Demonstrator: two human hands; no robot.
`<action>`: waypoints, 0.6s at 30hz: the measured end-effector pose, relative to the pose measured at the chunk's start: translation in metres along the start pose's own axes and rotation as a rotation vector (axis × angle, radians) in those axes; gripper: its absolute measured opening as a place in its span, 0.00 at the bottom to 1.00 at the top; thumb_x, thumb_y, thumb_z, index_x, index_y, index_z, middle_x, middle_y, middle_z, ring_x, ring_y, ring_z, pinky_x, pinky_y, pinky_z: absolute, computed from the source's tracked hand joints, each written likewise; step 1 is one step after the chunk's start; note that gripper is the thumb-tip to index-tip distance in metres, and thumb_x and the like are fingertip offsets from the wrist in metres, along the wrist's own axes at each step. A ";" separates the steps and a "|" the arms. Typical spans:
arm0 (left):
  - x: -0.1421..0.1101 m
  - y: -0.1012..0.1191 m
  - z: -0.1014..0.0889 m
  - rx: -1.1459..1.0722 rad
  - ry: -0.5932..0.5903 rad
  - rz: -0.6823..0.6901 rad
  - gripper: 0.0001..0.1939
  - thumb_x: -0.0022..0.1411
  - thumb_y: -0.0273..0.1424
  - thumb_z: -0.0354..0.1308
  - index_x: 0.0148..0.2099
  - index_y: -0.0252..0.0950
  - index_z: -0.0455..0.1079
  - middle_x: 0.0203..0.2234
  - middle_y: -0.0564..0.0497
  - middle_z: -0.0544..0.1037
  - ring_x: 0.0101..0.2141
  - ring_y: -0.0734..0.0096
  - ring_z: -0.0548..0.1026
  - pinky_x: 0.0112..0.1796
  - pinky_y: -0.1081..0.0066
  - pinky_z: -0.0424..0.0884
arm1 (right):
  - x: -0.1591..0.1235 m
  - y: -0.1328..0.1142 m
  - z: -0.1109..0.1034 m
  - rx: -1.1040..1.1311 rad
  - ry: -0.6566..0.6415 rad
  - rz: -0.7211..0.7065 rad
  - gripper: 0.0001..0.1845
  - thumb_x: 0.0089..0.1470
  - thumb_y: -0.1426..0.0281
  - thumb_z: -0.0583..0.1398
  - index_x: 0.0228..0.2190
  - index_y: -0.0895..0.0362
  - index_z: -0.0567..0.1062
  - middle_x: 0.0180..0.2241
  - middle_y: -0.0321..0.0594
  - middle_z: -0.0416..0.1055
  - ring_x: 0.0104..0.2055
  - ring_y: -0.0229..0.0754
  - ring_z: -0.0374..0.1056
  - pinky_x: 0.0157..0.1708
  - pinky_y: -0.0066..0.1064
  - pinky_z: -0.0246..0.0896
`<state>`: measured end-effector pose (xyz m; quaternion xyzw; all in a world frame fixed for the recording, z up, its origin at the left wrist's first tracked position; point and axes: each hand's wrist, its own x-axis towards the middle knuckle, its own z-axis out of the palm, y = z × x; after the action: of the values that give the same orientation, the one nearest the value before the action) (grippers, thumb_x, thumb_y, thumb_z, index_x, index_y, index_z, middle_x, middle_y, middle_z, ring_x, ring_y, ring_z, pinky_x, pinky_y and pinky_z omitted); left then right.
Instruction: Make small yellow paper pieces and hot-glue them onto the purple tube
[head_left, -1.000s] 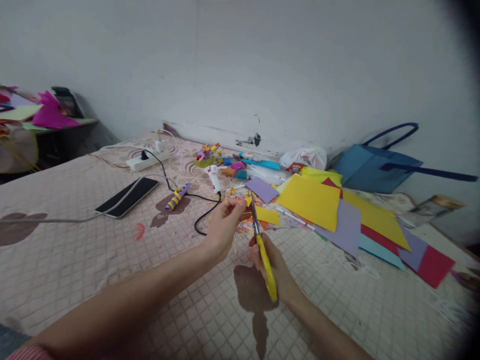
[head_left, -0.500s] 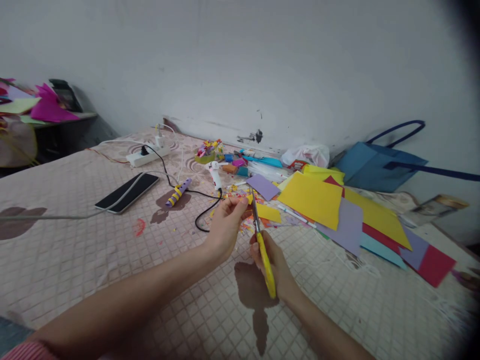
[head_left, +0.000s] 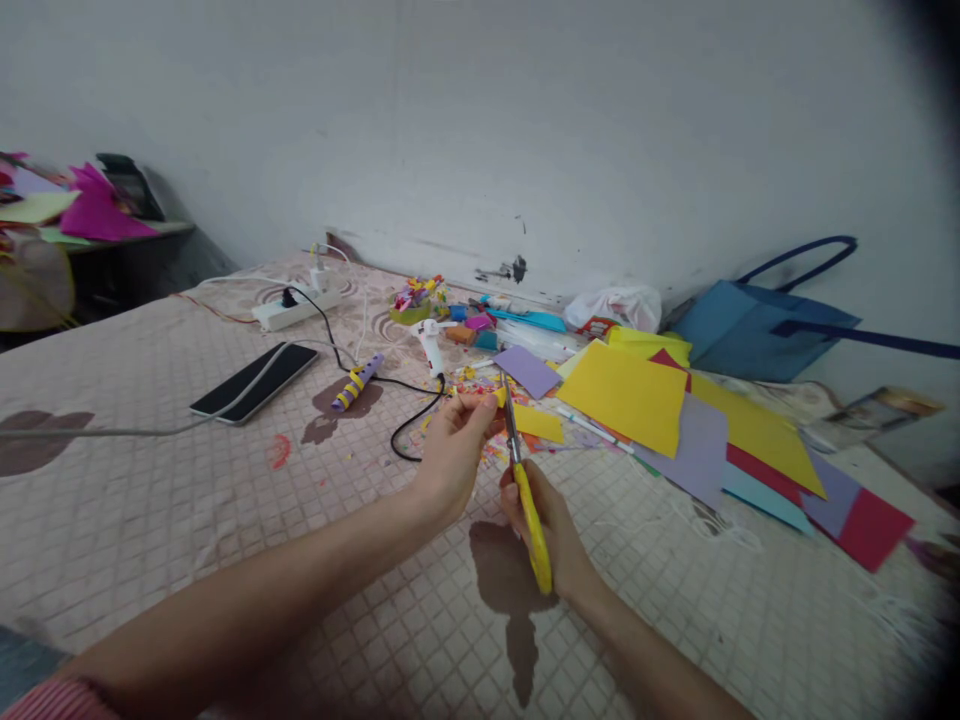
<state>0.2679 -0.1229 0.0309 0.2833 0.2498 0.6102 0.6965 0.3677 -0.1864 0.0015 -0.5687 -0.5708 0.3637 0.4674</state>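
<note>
Between the thumb and fingers of my left hand (head_left: 455, 450) is a small piece of yellow paper (head_left: 500, 397). My right hand (head_left: 547, 520) is closed round the yellow handles of a pair of scissors (head_left: 534, 530), whose blades point away from me and lie right beside the yellow piece. Whether the blades are on the paper I cannot tell. Beyond the hands lie a yellow paper strip (head_left: 538, 424) and many small coloured scraps. A white glue gun (head_left: 430, 350) with a black cord stands past my left hand.
A phone (head_left: 255, 384) with a cable across it and a purple paper roll with yellow bands (head_left: 358, 382) lie on the left. A power strip (head_left: 296, 309) is farther back. Coloured sheets (head_left: 626, 395) spread to the right, before a blue bag (head_left: 757, 325).
Both hands keep nearly the same place, with the scissors and yellow piece still held. The view has shifted very slightly.
</note>
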 end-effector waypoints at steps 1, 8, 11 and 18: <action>0.000 0.000 0.000 -0.001 0.000 0.002 0.10 0.50 0.33 0.64 0.29 0.32 0.68 0.28 0.52 0.75 0.32 0.74 0.74 0.42 0.69 0.69 | 0.000 0.000 0.000 0.005 -0.003 0.000 0.13 0.48 0.58 0.57 0.24 0.54 0.62 0.21 0.32 0.58 0.22 0.36 0.54 0.21 0.28 0.53; -0.002 0.002 0.001 0.008 -0.007 -0.002 0.10 0.51 0.33 0.64 0.30 0.32 0.68 0.28 0.51 0.75 0.33 0.73 0.74 0.43 0.68 0.68 | -0.002 0.004 -0.003 -0.068 -0.035 -0.026 0.11 0.53 0.60 0.54 0.27 0.54 0.63 0.22 0.32 0.61 0.22 0.36 0.57 0.23 0.29 0.53; -0.003 0.002 0.001 0.016 -0.010 -0.006 0.10 0.52 0.33 0.63 0.30 0.32 0.67 0.29 0.51 0.75 0.33 0.73 0.74 0.43 0.68 0.68 | -0.002 0.006 -0.004 -0.098 -0.043 -0.033 0.12 0.54 0.59 0.54 0.28 0.54 0.63 0.22 0.32 0.61 0.22 0.36 0.56 0.23 0.29 0.53; -0.003 0.001 0.000 -0.006 -0.015 0.008 0.10 0.52 0.33 0.64 0.30 0.32 0.68 0.29 0.51 0.75 0.33 0.73 0.74 0.42 0.69 0.69 | -0.001 0.010 -0.003 -0.110 -0.031 -0.056 0.13 0.54 0.58 0.53 0.28 0.54 0.62 0.22 0.31 0.61 0.22 0.36 0.57 0.22 0.28 0.53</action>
<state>0.2672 -0.1254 0.0314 0.2868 0.2418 0.6114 0.6968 0.3738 -0.1871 -0.0069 -0.5716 -0.6130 0.3273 0.4362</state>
